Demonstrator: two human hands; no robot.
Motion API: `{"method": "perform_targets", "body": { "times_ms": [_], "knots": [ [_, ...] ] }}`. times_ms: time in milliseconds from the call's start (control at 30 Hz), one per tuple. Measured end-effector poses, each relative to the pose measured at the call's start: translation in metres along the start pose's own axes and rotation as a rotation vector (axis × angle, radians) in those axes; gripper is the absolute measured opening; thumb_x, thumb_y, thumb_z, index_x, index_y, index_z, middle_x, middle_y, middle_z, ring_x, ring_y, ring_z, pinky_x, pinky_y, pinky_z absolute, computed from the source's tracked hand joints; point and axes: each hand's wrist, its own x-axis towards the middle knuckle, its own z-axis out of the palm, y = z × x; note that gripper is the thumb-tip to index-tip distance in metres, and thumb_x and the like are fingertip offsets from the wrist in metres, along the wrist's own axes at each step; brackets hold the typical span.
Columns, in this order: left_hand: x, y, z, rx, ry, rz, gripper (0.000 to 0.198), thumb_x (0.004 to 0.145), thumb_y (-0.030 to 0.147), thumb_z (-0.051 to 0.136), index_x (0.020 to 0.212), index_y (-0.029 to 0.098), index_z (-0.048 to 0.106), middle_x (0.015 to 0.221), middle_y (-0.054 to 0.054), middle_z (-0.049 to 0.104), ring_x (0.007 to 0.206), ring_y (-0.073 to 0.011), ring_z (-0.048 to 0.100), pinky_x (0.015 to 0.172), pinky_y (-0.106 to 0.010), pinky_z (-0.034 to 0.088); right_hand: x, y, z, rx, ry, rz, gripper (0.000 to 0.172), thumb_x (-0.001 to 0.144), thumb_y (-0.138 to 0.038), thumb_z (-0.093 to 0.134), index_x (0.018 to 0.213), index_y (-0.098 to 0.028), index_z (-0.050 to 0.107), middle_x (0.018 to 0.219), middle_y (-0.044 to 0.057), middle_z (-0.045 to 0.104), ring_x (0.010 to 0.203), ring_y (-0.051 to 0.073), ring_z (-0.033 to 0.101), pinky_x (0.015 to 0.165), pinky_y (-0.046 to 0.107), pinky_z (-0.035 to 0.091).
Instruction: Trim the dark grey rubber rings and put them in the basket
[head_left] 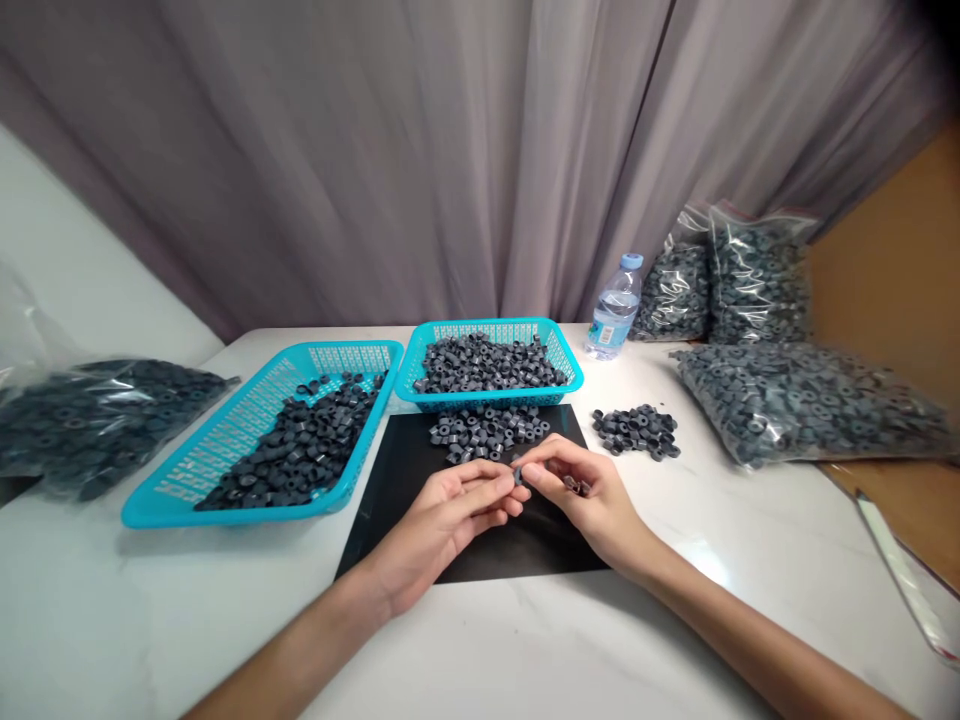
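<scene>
Over the black mat (405,500), my left hand (465,505) and my right hand (577,490) meet at the fingertips. Both pinch one small dark grey ring-shaped part (518,476) between them. More small dark parts (576,486) sit in the curled fingers of my right hand. Just beyond my hands lies a loose pile of grey ring parts (487,432) on the mat's far edge. A smaller pile of the parts (636,431) rests on the white table to the right of the mat.
A blue basket (142,510) of dark parts stands at left; another blue basket (420,402) of them is behind the mat. A water bottle (615,308) stands at back right. Filled plastic bags (810,400) lie at right, and one bag (112,420) at far left.
</scene>
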Motion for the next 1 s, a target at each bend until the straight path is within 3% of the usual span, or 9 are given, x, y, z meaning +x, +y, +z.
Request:
{"method": "perform_targets", "body": {
  "times_ms": [267,467,633,833,1000],
  "knots": [
    [0.0018,-0.0003,-0.0008,0.03,-0.016,-0.04,0.014,0.087,0.026,0.077,0.094,0.014,0.076,0.09,-0.006,0.076,0.085,-0.012,0.069,0.081,-0.019,0.052,-0.0023,-0.002,-0.0011,0.002,0.029,-0.016,0.022,0.093,-0.04,0.07,0.085,-0.02,0.07,0.077,-0.001,0.056,0.065,0.012,0.045,0.06,0.027,0.036],
    [0.0038,-0.0022,-0.003,0.007,0.005,-0.06,0.026,0.094,0.037,0.069,0.098,0.012,0.076,0.095,-0.011,0.078,0.091,-0.0163,0.073,0.085,-0.023,0.055,-0.0006,-0.0036,-0.0043,-0.056,-0.003,-0.089,0.02,0.094,-0.037,0.07,0.087,-0.019,0.07,0.08,0.0,0.057,0.066,0.012,0.048,0.061,0.027,0.038],
    [0.0032,-0.0041,-0.0015,0.007,-0.003,-0.036,0.016,0.089,0.03,0.077,0.092,0.014,0.074,0.091,-0.005,0.076,0.091,-0.0126,0.072,0.084,-0.018,0.054,-0.0042,-0.0032,-0.0031,-0.06,-0.027,-0.061,0.023,0.095,-0.041,0.067,0.088,-0.018,0.07,0.074,-0.001,0.057,0.062,0.011,0.047,0.057,0.025,0.038],
    [0.0008,0.0031,0.0021,-0.053,0.032,-0.07,0.013,0.089,0.028,0.077,0.092,0.016,0.072,0.103,-0.007,0.08,0.095,-0.0115,0.074,0.083,-0.016,0.055,-0.0049,-0.001,-0.0038,-0.159,0.209,-0.033,0.036,0.102,-0.048,0.053,0.085,-0.018,0.065,0.059,-0.007,0.041,0.051,0.01,0.036,0.05,0.025,0.03],
    [-0.0013,0.0038,0.0015,-0.116,0.024,-0.044,0.014,0.088,0.026,0.079,0.092,0.016,0.069,0.102,-0.007,0.08,0.089,-0.0105,0.075,0.077,-0.015,0.056,-0.0046,-0.0036,-0.0078,-0.293,0.261,-0.087,0.035,0.107,-0.047,0.037,0.105,-0.02,0.059,0.074,-0.002,0.051,0.061,0.013,0.045,0.058,0.027,0.039]
  ]
}}
